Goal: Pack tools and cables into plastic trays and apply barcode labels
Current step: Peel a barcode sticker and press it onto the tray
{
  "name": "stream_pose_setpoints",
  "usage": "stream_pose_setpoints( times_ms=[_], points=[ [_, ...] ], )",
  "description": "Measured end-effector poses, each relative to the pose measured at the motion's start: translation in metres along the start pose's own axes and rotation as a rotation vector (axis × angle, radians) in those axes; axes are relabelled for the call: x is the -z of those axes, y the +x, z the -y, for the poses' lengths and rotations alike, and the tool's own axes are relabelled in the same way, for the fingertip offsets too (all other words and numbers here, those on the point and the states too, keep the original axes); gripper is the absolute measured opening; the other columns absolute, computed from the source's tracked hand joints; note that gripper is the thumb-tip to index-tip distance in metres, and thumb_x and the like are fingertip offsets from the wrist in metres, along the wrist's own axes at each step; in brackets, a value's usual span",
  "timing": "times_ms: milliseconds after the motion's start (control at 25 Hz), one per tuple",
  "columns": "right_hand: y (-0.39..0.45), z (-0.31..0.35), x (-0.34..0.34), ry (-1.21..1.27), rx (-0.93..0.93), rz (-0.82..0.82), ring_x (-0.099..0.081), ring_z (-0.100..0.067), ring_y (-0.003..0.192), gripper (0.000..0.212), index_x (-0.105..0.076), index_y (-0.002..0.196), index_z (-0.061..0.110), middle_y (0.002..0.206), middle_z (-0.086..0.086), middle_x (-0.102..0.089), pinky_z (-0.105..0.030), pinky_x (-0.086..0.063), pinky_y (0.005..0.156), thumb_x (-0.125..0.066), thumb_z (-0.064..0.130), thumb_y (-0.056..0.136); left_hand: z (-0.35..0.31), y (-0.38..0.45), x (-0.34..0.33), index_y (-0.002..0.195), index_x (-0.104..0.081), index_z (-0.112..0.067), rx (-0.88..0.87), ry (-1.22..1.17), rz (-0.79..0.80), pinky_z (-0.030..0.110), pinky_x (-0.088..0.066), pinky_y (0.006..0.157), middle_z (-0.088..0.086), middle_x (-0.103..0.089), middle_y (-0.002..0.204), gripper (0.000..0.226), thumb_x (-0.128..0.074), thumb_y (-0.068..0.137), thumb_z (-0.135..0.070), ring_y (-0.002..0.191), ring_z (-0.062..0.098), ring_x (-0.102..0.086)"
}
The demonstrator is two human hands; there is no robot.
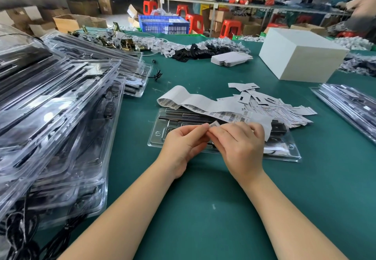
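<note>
A clear plastic tray (156, 135) with black tools in it lies on the green table in front of me. Across its far side runs a white strip of barcode labels (203, 105). My left hand (183, 143) and my right hand (238, 145) meet above the tray, and the fingertips of both pinch one small barcode label (214, 125). Part of the tray is hidden under my hands. A heap of loose white label backings (270, 105) lies just right of the strip.
Tall stacks of filled clear trays (61, 105) crowd the left side. A white box (301, 56) stands at the far right, with another filled tray (350, 105) beside it. Piles of black and white small parts (195, 50) lie at the back. A person's hand (362, 5) shows top right.
</note>
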State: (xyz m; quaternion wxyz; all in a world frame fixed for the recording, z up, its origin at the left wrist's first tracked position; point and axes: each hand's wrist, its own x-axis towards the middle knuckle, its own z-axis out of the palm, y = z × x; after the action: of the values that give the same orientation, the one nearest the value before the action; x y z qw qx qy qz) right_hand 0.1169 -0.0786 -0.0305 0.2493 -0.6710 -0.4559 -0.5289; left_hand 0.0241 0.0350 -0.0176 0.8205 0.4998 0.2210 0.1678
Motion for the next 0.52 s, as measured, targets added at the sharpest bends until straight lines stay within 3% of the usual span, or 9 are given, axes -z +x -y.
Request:
stream_pose_setpoints(
  times_ms=[240, 520],
  points=[
    [0.0032, -0.0010, 0.0047, -0.025, 0.025, -0.018, -0.063, -0.020, 0.060, 0.018, -0.075, 0.076, 0.023, 0.069, 0.007, -0.065, -0.034, -0.033, 0.069, -0.068, 0.030, 0.092, -0.0030, -0.0008, 0.0009, 0.065, -0.076, -0.021, 0.082, 0.042, 0.001, 0.018, -0.053, 0.062, 0.003, -0.072, 0.076, 0.018, -0.075, 0.077, -0.034, 0.073, 0.011, -0.070],
    [0.0017, -0.0010, 0.0051, 0.030, -0.005, 0.008, -0.064, -0.020, 0.063, 0.017, -0.077, 0.079, 0.023, 0.073, 0.007, -0.067, -0.033, -0.034, 0.072, -0.068, 0.032, 0.091, -0.0050, -0.0012, 0.0020, 0.068, -0.076, -0.019, 0.096, 0.008, 0.041, 0.019, -0.053, 0.062, 0.004, -0.072, 0.077, 0.017, -0.072, 0.083, -0.028, 0.074, 0.012, -0.070]
  ],
)
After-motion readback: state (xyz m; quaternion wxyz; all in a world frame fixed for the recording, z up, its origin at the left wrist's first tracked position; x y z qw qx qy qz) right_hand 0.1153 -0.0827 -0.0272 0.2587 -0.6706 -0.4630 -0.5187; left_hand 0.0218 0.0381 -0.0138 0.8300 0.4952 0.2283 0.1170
